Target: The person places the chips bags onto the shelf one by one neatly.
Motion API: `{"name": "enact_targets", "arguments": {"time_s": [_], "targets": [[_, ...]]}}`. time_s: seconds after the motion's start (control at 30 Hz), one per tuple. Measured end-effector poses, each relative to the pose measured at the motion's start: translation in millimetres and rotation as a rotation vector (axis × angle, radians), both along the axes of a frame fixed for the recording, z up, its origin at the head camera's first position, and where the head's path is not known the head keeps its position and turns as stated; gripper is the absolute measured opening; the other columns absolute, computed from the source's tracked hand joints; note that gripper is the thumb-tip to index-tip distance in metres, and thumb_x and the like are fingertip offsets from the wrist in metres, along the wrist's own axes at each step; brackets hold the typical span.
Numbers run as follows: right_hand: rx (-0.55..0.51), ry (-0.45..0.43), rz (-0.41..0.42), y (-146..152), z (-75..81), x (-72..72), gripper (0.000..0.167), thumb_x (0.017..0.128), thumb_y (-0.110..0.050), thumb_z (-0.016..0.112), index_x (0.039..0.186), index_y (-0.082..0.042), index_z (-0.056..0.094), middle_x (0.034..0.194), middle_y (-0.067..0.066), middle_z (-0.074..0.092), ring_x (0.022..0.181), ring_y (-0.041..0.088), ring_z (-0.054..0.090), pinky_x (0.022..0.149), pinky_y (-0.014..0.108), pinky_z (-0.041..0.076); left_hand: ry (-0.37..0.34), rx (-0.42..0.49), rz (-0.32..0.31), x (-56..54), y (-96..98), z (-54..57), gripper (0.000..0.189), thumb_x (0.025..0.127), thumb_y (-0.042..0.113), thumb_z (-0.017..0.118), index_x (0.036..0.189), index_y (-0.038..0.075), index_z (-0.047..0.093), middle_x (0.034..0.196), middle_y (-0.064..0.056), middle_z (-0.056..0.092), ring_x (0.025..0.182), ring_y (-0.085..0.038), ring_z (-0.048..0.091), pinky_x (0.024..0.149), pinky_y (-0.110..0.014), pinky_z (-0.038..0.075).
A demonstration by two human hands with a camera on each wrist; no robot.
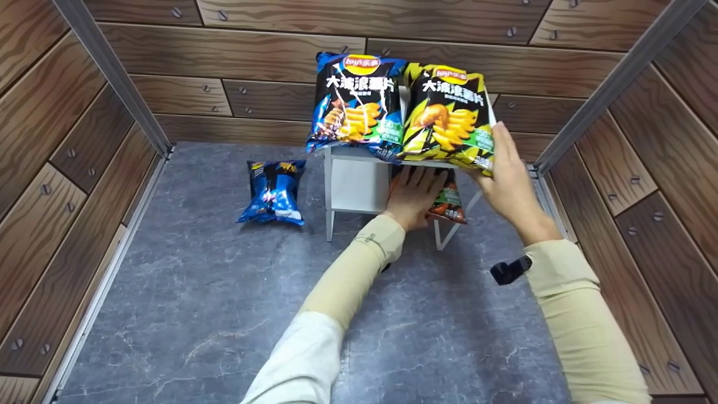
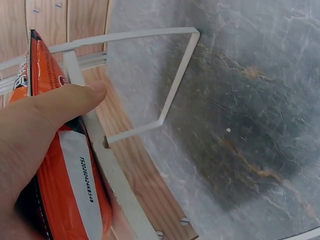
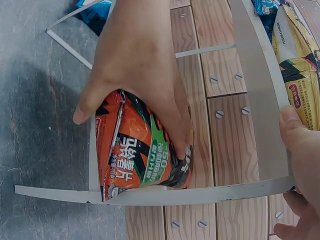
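Observation:
My left hand (image 1: 412, 199) reaches beneath the top board and grips an orange-and-black bag of potato chips (image 3: 132, 142) on the lower level of a small white shelf (image 1: 359, 185). Its thumb lies along one face of the bag in the left wrist view, the other fingers over the far side. At the top board's right end, my right hand (image 1: 510, 182) holds the shelf's edge, thumb and fingers on either side of the board. Beside it on top lie a yellow-and-black chip bag (image 1: 449, 118) and a blue-and-black chip bag (image 1: 356, 106).
Another blue chip bag (image 1: 273, 193) lies on the grey marbled floor (image 1: 224, 314) left of the shelf. Wood-patterned walls (image 1: 280, 56) with metal corner posts (image 1: 118, 73) enclose the space. The shelf's thin white legs (image 1: 441, 238) stand on the floor.

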State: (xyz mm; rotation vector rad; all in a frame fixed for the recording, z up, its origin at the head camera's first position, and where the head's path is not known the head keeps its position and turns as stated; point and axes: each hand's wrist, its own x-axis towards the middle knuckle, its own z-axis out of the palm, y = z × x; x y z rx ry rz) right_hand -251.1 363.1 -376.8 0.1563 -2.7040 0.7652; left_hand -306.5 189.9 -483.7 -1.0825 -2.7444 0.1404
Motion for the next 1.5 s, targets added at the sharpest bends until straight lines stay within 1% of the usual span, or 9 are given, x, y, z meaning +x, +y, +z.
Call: {"name": "enact_targets", "arguments": {"time_s": [0.3, 0.43, 0.53, 0.63, 0.8, 0.97, 1.13, 1.33, 1.5], "targets": [[-0.002, -0.026, -0.011, 1, 0.5, -0.9, 0.091, 0.093, -0.022, 0.069, 0.158, 0.0, 0.01, 0.165, 0.023, 0.01, 0.152, 0.041, 0.014, 0.126, 0.049, 0.012, -0.016, -0.021, 0.061, 1.3, 5.8, -1.5, 0.112, 0.079, 0.058, 0.076, 0.161, 0.025, 0.007, 0.169, -0.003, 0.01, 0.155, -0.024, 0.012, 0.123, -0.057, 0.017], [-0.003, -0.025, -0.009, 1, 0.0, -1.2, 0.09, 0.093, -0.022, 0.069, 0.158, 0.0, 0.01, 0.165, 0.023, 0.01, 0.152, 0.041, 0.014, 0.125, 0.049, 0.012, 0.018, -0.013, 0.064, 2.2, 4.9, -2.6, 0.111, 0.079, 0.06, 0.074, 0.161, 0.025, 0.007, 0.168, -0.003, 0.013, 0.155, -0.025, 0.013, 0.123, -0.057, 0.019], [-0.001, -0.027, -0.009, 0, -0.6, -1.1, 0.091, 0.093, -0.023, 0.069, 0.158, 0.0, 0.011, 0.165, 0.023, 0.01, 0.152, 0.041, 0.015, 0.125, 0.05, 0.013, 0.04, 0.022, 0.041, 2.8, 1.4, -4.5, 0.114, 0.078, 0.06, 0.075, 0.161, 0.024, 0.007, 0.168, -0.004, 0.013, 0.155, -0.026, 0.014, 0.123, -0.058, 0.017], [-0.002, -0.028, -0.009, -1, -1.1, -1.2, 0.091, 0.092, -0.023, 0.069, 0.158, 0.0, 0.011, 0.165, 0.023, 0.01, 0.152, 0.042, 0.015, 0.125, 0.05, 0.013, 0.053, 0.083, -0.006, 3.4, -3.5, -6.2, 0.118, 0.074, 0.059, 0.077, 0.161, 0.021, 0.007, 0.167, -0.007, 0.014, 0.155, -0.027, 0.014, 0.123, -0.058, 0.014], [-0.01, -0.019, -0.009, -1, -0.8, -1.2, 0.089, 0.092, -0.021, 0.069, 0.158, -0.001, 0.012, 0.165, 0.023, 0.011, 0.151, 0.042, 0.016, 0.125, 0.051, 0.015, 0.078, 0.15, -0.054, 6.7, -13.8, -4.1, 0.119, 0.072, 0.06, 0.077, 0.161, 0.018, 0.01, 0.167, -0.008, 0.016, 0.155, -0.026, 0.014, 0.125, -0.055, 0.011], [-0.012, -0.008, -0.006, 0, -2.1, -1.3, 0.087, 0.094, -0.021, 0.068, 0.158, -0.001, 0.013, 0.164, 0.024, 0.012, 0.149, 0.045, 0.021, 0.123, 0.053, 0.019, 0.067, 0.218, -0.08, 11.9, -28.7, -3.7, 0.122, 0.071, 0.065, 0.076, 0.161, 0.016, 0.01, 0.167, -0.011, 0.012, 0.156, -0.029, 0.007, 0.126, -0.054, 0.005], [-0.015, -0.02, -0.005, -1, -2.0, -2.4, 0.088, 0.093, -0.021, 0.069, 0.158, -0.001, 0.012, 0.165, 0.023, 0.011, 0.149, 0.045, 0.02, 0.123, 0.054, 0.017, 0.038, 0.32, -0.104, 21.0, -50.5, -6.3, 0.12, 0.073, 0.063, 0.078, 0.16, 0.014, 0.013, 0.168, -0.013, 0.007, 0.156, -0.03, 0.004, 0.126, -0.053, 0.009], [-0.006, 0.005, 0.002, 0, -1.9, -2.2, 0.089, 0.092, -0.02, 0.07, 0.157, 0.002, 0.014, 0.163, 0.025, 0.013, 0.15, 0.044, 0.018, 0.124, 0.052, 0.015, 0.053, 0.359, -0.121, 32.9, -82.0, -11.4, 0.114, 0.077, 0.06, 0.075, 0.159, 0.007, 0.016, 0.166, -0.017, 0.015, 0.154, -0.033, 0.015, 0.125, -0.054, 0.011], [-0.011, -0.001, 0.001, 0, -2.0, -1.5, 0.087, 0.093, -0.02, 0.069, 0.157, 0.0, 0.014, 0.164, 0.024, 0.013, 0.15, 0.044, 0.019, 0.124, 0.053, 0.017, 0.096, 0.397, -0.142, 40.5, -111.6, -19.9, 0.104, 0.08, 0.054, 0.075, 0.157, 0.006, 0.024, 0.161, -0.017, 0.029, 0.151, -0.033, 0.025, 0.124, -0.054, 0.015]]}}
